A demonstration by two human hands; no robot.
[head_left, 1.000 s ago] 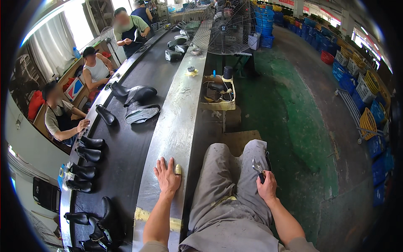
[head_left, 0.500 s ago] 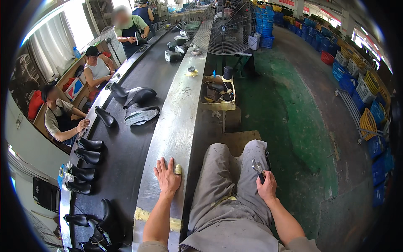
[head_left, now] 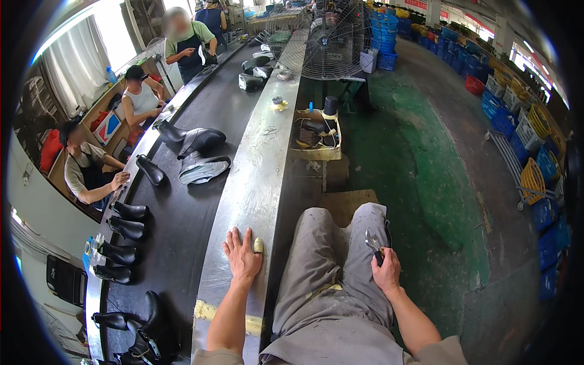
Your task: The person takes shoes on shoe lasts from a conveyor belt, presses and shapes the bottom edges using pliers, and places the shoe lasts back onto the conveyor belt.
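1. The left hand (head_left: 243,258) is lying flat and released on the metal ledge (head_left: 258,164) beside the black conveyor belt (head_left: 182,213), fingers spread, holding nothing; one fingertip is wearing a pale yellow cover.
2. The right hand (head_left: 386,271) is resting on the right thigh and is grasping small metal pliers (head_left: 372,242), whose points are sticking up above the fist.
3. In my judgement, the person is waiting for the next boots (head_left: 198,152), which are lying on the belt well apart from both hands. To do it well, it is better to be keeping the pliers pointing away from the leg and the left palm steady on the ledge.
4. A shallow yellowish tray (head_left: 316,131) with dark tools and a black cylinder is standing ahead beside the ledge.
5. Stacks of blue crates (head_left: 380,33) are standing far ahead by the large wire fan (head_left: 334,36); more blue crates and yellow baskets (head_left: 535,176) are lining the right wall.
6. A red, white and blue sign (head_left: 108,128) is leaning near the seated workers on the left; a blue bottle (head_left: 111,74) is standing by the window.
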